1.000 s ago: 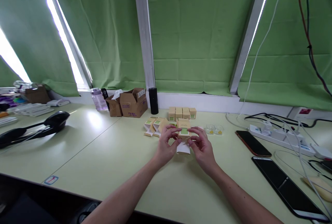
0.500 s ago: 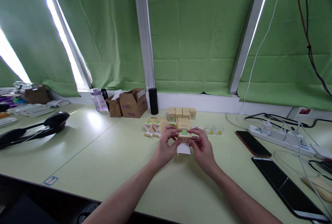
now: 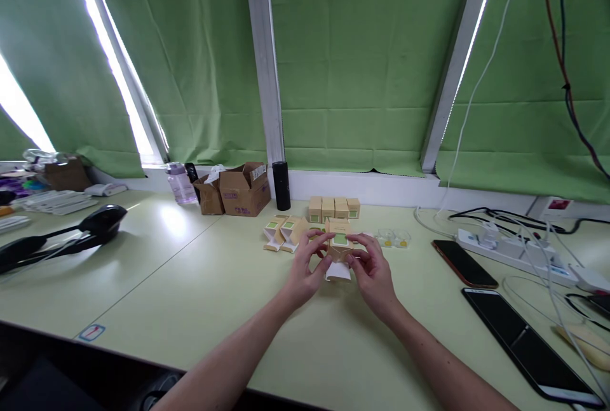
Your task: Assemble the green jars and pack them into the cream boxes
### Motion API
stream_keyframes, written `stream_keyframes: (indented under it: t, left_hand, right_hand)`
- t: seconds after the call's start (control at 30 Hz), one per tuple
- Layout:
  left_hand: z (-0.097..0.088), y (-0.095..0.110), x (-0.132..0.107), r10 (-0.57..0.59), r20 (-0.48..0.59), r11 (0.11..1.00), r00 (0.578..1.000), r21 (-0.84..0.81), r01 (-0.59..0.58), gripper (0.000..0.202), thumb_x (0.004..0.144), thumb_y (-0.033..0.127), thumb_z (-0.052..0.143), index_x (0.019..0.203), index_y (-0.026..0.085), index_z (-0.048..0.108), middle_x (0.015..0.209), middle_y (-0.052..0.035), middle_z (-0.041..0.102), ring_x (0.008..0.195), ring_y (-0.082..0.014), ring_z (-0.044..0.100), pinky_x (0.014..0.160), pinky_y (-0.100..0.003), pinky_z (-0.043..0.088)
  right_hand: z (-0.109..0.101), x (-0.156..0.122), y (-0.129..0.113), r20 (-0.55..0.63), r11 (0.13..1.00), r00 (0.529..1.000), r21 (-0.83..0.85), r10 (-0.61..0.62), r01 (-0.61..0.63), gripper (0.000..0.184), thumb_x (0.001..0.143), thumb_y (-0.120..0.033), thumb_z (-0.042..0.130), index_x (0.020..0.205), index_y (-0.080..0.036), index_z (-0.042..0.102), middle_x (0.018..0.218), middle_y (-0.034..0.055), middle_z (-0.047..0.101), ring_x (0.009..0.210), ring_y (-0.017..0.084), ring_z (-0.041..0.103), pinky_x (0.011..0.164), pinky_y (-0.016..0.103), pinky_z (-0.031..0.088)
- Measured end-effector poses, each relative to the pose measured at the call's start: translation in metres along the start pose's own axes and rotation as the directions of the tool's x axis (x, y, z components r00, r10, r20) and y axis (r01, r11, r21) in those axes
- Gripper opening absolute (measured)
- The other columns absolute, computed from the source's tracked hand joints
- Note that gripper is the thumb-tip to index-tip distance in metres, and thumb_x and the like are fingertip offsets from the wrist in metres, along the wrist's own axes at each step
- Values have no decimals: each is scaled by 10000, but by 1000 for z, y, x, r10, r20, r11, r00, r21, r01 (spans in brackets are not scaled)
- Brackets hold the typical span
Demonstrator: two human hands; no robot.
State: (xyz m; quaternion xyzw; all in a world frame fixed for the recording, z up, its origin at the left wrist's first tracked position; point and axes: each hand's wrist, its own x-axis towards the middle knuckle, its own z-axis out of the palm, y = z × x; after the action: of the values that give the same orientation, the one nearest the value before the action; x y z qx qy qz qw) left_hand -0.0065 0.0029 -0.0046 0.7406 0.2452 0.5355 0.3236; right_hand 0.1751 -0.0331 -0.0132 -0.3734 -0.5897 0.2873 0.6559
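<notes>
Between my hands is a small tan cardboard box with a green-and-white square on it and a white-lined flap hanging out toward me. My left hand grips its left side with thumb and fingers, and my right hand grips the right side the same way. Just left of it, two similar boxes stand with their flaps open. Behind, several closed tan boxes are lined up in a row. To the right sit clear round containers with yellow spots.
Two phones, one smaller and one large, lie on the right near a power strip with tangled cables. Toward the back left are cardboard cartons, a black cylinder and a lilac bottle. A black handled object rests far left.
The box in my hands has tilted slightly, showing more of its near side below the green square. Both hands keep their hold with little movement.
</notes>
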Motion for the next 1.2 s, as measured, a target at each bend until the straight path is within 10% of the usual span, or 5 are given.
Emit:
stream_keyframes:
  t: [0.37, 1.2]
  left_hand:
    - [-4, 10, -2, -11, 207, 1000, 978, 1, 11, 922, 835, 608, 769, 1623, 345, 368, 1563, -144, 325, 1409, -368, 393, 1155, -523, 400]
    - [-1, 2, -1, -62, 52, 988, 997, -139, 68, 547, 960, 533, 659, 1402, 256, 497, 1279, -116, 583, 1080, -233, 604, 919, -334, 505]
  right_hand:
    - [-3, 2, 1, -50, 1000, 999, 15, 3, -3, 297, 963, -387, 667, 1252, -320, 662, 1397, 90, 528, 915, 179, 709, 824, 368, 618]
    - [-3, -5, -12, 108, 997, 991, 1, -73, 74, 336, 1013, -432, 608, 1329, -342, 674, 1353, 94, 458, 1047, 222, 679, 947, 417, 612]
